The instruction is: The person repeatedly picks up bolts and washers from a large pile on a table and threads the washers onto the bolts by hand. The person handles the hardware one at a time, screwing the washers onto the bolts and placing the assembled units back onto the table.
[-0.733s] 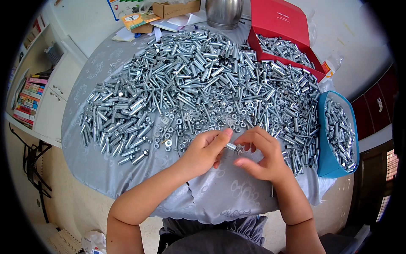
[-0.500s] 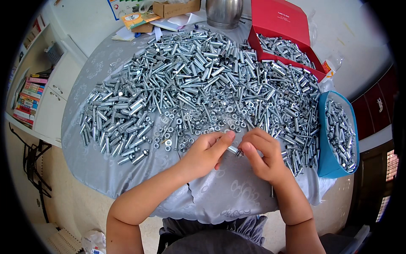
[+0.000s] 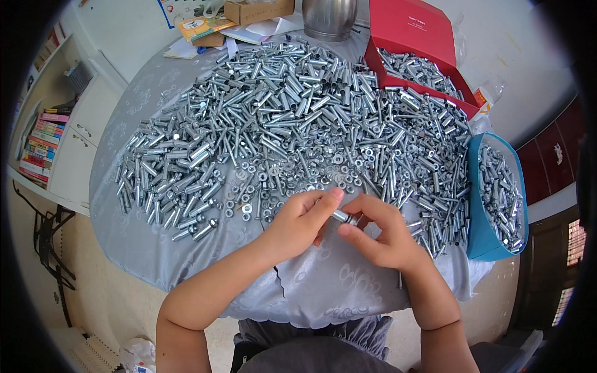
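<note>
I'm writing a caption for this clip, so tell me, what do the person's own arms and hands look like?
The left hand and right hand are ungloved, with no ring, watch or bracelet visible. The left forearm and right forearm are bare, no sleeves in view. A dark grey garment shows between them.

Your left fingers are covering one end of the metal sleeve, and your right fingers are partly hiding the small parts at its other end, which are appearing too tiny to tell apart. Beyond your fingers, heaped hardware is concealing much of the desk; farther off, the top edge is cropping the steel pot.
</note>
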### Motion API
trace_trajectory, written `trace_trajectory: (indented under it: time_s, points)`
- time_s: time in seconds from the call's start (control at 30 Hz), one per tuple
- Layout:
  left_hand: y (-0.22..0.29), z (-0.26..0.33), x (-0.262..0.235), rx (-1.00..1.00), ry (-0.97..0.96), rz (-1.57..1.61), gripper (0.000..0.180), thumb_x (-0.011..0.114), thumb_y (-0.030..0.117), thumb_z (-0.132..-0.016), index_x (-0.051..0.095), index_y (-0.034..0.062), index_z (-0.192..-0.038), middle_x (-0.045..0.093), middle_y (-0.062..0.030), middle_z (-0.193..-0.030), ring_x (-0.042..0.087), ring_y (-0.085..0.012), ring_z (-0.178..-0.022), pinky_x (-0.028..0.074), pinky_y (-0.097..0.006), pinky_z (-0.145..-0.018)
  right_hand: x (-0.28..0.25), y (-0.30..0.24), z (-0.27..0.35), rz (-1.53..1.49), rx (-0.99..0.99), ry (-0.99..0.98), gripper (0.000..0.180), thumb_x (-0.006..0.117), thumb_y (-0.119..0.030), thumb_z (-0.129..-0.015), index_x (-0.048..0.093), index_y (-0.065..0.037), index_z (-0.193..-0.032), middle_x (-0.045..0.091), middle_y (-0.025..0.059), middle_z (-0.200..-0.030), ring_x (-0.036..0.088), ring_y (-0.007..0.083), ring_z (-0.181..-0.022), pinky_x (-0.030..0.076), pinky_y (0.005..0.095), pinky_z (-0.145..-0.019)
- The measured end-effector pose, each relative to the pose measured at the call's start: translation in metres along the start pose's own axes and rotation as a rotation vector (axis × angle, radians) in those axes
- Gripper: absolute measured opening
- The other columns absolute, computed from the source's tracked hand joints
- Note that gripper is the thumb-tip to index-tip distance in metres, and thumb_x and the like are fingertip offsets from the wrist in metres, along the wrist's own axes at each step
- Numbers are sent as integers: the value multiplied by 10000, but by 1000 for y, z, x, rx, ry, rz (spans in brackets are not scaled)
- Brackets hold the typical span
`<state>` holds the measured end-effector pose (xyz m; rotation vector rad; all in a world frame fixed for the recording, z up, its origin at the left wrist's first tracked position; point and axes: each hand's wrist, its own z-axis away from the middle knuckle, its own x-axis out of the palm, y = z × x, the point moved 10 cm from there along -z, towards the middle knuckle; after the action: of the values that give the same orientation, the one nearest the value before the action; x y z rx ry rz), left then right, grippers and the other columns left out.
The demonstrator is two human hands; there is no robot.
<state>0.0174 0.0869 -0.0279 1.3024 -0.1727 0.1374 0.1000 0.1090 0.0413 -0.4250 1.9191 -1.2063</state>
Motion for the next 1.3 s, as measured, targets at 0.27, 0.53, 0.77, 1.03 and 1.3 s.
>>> trace_trajectory:
  time_s: [0.27,0.53,0.77,1.03,1.3]
  points:
    - [0,1,3,9,-7,-39,440,441,426,-899,575,20,-795,439,20,-521,412,-55,-431,328,-203,-413,3,15,3,-213,101,-15,241,494,-211,-882,553,22,-881,545,51,-733,523,103,-636,423,234,-561]
    - [4,3,3,29,-11,-53,431,443,421,-899,577,24,-796,450,20,-528,419,-54,-433,329,-197,-406,11,31,7,-469,261,-42,247,493,-226,-891,566,9,-903,548,18,-754,516,81,-649,421,215,-555]
    - [3,2,1,19,-2,-71,434,444,418,-899,586,20,-802,471,17,-543,419,-50,-435,332,-195,-403,23,44,11,-534,411,-145,287,461,-241,-905,568,20,-954,575,51,-787,546,111,-716,441,226,-570]
    - [0,-1,-3,21,26,1,444,442,419,-900,581,21,-760,444,21,-508,410,-53,-415,318,-204,-388,-3,10,3,-128,54,98,299,689,-190,-741,549,0,-924,572,37,-767,538,127,-611,448,244,-532]
    - [-2,-2,-6,30,39,-13,450,442,430,-897,501,63,-645,420,25,-495,402,-53,-404,305,-210,-381,-13,-15,4,352,-238,202,195,690,-156,-724,554,-34,-792,552,72,-661,540,181,-544,431,268,-478]
